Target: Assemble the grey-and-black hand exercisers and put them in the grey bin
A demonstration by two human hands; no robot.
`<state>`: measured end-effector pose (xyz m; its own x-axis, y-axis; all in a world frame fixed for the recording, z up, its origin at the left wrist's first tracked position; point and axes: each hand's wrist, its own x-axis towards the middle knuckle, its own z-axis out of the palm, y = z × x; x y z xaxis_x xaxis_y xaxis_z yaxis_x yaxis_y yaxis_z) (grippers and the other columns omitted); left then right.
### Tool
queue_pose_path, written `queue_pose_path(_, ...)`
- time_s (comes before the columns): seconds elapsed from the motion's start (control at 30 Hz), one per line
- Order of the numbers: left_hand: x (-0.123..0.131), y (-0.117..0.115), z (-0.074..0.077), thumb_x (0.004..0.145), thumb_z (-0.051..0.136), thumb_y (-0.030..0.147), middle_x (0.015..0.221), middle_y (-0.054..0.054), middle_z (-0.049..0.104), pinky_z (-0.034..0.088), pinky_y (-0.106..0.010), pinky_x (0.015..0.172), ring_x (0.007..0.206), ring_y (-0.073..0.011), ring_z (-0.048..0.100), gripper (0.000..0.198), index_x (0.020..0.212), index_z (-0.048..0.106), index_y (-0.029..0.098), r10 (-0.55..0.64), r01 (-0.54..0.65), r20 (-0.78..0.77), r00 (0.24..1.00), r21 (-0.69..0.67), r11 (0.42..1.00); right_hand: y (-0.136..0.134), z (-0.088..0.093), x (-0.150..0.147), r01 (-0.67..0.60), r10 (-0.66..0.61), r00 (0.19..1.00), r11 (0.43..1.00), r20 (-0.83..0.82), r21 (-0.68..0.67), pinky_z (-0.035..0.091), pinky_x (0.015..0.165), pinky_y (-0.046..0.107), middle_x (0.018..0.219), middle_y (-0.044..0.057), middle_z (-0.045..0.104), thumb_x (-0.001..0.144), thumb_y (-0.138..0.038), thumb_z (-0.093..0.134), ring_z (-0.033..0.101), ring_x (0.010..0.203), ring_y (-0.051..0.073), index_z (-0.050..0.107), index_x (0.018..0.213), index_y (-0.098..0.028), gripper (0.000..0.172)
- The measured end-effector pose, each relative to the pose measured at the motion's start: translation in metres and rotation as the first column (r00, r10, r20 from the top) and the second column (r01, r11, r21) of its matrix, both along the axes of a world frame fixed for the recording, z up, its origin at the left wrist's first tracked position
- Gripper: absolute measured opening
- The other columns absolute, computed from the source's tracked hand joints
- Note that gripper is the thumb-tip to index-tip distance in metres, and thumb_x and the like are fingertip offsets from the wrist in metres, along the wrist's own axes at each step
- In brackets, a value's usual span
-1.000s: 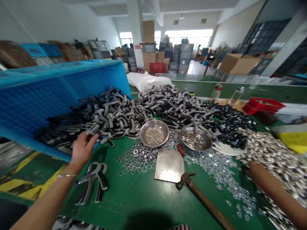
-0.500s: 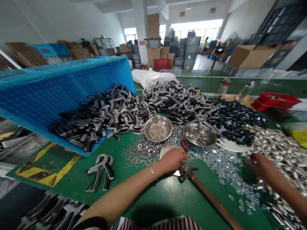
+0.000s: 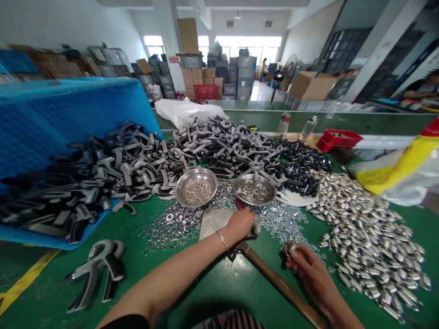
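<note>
My left hand is curled over the right edge of a flat metal plate. From under its fingers sticks a grey clamp part with a dark edge; the rest is hidden. Just below lies a hammer, its wooden handle slanting to the lower right. Between the fingertips of my right hand is a small silver metal cylinder, above the green table. Loose nuts lie between the hands. Beyond my left hand stands a metal bowl of small pins.
Another bowl holds tiny metal parts, beside scattered rings. Grey-black clamp parts fill the back and a tipped blue crate. An assembled spring clamp lies left. Silver cylinders are heaped right, near black-headed screws.
My right hand has come from the heap of silver cylinders toward the middle, now with one in its fingers. My left hand stays near the plate. The view has turned to the right.
</note>
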<state>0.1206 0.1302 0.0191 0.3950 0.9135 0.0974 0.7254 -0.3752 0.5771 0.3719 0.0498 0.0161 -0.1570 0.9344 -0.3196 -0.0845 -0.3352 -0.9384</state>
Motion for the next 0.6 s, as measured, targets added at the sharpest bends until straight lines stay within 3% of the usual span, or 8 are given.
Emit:
queue_pose_path(0.07,-0.009,-0.006,0.006,0.080,0.049,0.000,0.105,-0.014,0.067,0.051,-0.037,0.087,0.097,-0.0237,0.064,0.031,0.102,0.065,0.012,0.052,-0.052,0.085,0.995,-0.006,0.999,0.001,0.010,-0.009,-0.061,0.057,0.993,0.998,-0.108,-0.034,0.053,0.077,0.033,0.100,0.004,0.068,0.077,-0.045,0.079,0.063,0.082,0.019,0.071,0.100,-0.025,0.032)
queue_pose_path(0.13,-0.019,-0.019,0.014,0.083,0.053,0.008,0.098,-0.007,0.069,0.053,-0.031,0.083,0.090,-0.0191,0.066,0.025,0.104,0.065,0.016,0.151,-0.125,0.318,0.936,-0.100,0.987,0.006,0.019,-0.025,-0.089,0.080,0.980,0.995,-0.182,-0.042,0.052,0.072,0.030,0.096,0.003,0.066,0.076,-0.043,0.081,0.060,0.077,0.016,0.070,0.095,-0.024,0.029)
queue_pose_path(0.23,-0.033,-0.057,0.021,0.084,0.065,0.030,0.084,-0.002,0.070,0.054,-0.027,0.070,0.072,-0.0155,0.066,0.018,0.098,0.068,0.017,0.381,-0.157,0.655,0.652,-0.375,0.913,0.009,0.028,-0.059,-0.130,0.103,0.952,0.989,-0.289,-0.075,0.047,0.060,0.024,0.083,-0.001,0.060,0.076,-0.039,0.082,0.053,0.066,0.012,0.067,0.091,-0.023,0.026)
queue_pose_path(0.3,-0.040,-0.086,0.021,0.078,0.074,0.039,0.080,-0.003,0.071,0.054,-0.028,0.068,0.068,-0.0159,0.067,0.030,0.096,0.069,0.016,0.501,-0.143,0.711,0.494,-0.502,0.853,0.006,0.030,-0.083,-0.251,0.201,0.914,0.962,-0.353,-0.103,0.047,0.060,0.024,0.078,-0.002,0.057,0.081,-0.038,0.078,0.052,0.064,0.011,0.066,0.092,-0.023,0.023)
queue_pose_path(0.4,-0.049,-0.124,0.018,0.073,0.079,0.044,0.076,-0.004,0.071,0.054,-0.029,0.069,0.068,-0.0168,0.068,0.038,0.096,0.069,0.015,0.602,-0.131,0.724,0.337,-0.597,0.792,-0.002,0.032,-0.115,-0.436,0.378,0.847,0.896,-0.374,-0.081,0.050,0.059,0.026,0.073,-0.002,0.057,0.086,-0.039,0.073,0.051,0.062,0.012,0.063,0.093,-0.022,0.021)
queue_pose_path(0.5,-0.057,-0.146,0.017,0.072,0.080,0.045,0.073,-0.004,0.071,0.054,-0.028,0.068,0.068,-0.0164,0.068,0.038,0.092,0.069,0.015,0.646,-0.140,0.722,0.249,-0.633,0.761,-0.009,0.036,-0.139,-0.503,0.460,0.820,0.863,-0.340,-0.047,0.046,0.051,0.024,0.064,-0.006,0.054,0.086,-0.041,0.072,0.047,0.052,0.010,0.061,0.094,-0.024,0.022)
queue_pose_path(0.6,-0.067,-0.155,0.018,0.073,0.080,0.046,0.073,-0.004,0.071,0.053,-0.026,0.067,0.067,-0.0153,0.068,0.038,0.091,0.069,0.014,0.662,-0.149,0.719,0.211,-0.646,0.749,-0.012,0.038,-0.153,-0.527,0.501,0.811,0.850,-0.302,-0.006,0.047,0.056,0.025,0.067,-0.005,0.058,0.088,-0.042,0.071,0.052,0.057,0.011,0.060,0.094,-0.024,0.022)
